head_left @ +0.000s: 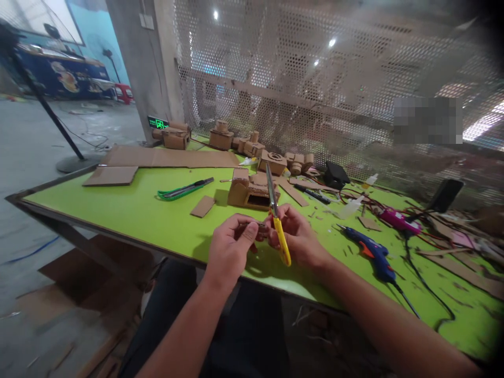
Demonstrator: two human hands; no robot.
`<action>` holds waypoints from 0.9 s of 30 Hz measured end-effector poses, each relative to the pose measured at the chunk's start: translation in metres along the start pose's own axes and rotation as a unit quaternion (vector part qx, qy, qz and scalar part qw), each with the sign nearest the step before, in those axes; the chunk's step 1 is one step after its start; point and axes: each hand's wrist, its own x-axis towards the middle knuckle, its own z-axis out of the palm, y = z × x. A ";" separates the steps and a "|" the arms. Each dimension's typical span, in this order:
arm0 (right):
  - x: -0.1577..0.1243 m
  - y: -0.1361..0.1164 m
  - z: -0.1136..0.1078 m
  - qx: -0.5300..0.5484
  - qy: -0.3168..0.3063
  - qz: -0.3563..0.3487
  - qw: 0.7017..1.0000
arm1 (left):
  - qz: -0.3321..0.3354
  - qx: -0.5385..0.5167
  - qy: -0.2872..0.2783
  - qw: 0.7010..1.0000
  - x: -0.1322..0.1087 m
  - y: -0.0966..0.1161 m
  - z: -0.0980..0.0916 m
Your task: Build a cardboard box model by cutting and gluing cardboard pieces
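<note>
My right hand (297, 239) grips a pair of scissors (280, 233) with yellow handles, its blades pointing up and away from me. Between the fingers of my left hand (232, 244) is a small piece of cardboard (261, 227), partly covered by the thumb. The fingertips of both hands meet around this piece. Just beyond them, a cardboard camera model (239, 190) with an open front slot sits on the green table (165, 220). A small cardboard rectangle (202, 206) lies left of that model.
A green utility knife (185, 189) lies at left, near a long cardboard strip (173, 157). Cardboard models (220, 137) line the back by a perforated metal screen (244, 79). At right are a blue glue gun (372, 254), a pink tool (399, 221), cables and scraps.
</note>
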 end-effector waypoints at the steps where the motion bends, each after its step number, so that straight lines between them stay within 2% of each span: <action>1: 0.001 0.000 0.002 -0.002 0.007 0.002 1.000 | -0.010 -0.025 0.013 1.000 0.001 -0.001 0.000; 5: 0.004 -0.002 0.007 -0.014 0.048 -0.015 0.999 | -0.042 -0.054 0.032 0.997 0.006 -0.004 0.000; 9: 0.005 0.001 0.009 -0.047 0.076 -0.030 0.996 | -0.063 -0.045 0.010 0.997 0.008 -0.005 0.000; 18: 0.003 0.004 0.004 -0.048 0.076 -0.041 0.995 | -0.097 -0.013 -0.056 0.994 0.007 0.001 -0.002; 23: 0.001 0.001 0.002 -0.054 0.051 -0.058 0.996 | -0.076 0.001 -0.080 0.994 0.006 0.001 -0.007; 27: 0.000 0.001 0.004 -0.054 0.025 -0.083 0.995 | -0.030 0.037 -0.055 0.997 0.002 0.000 -0.006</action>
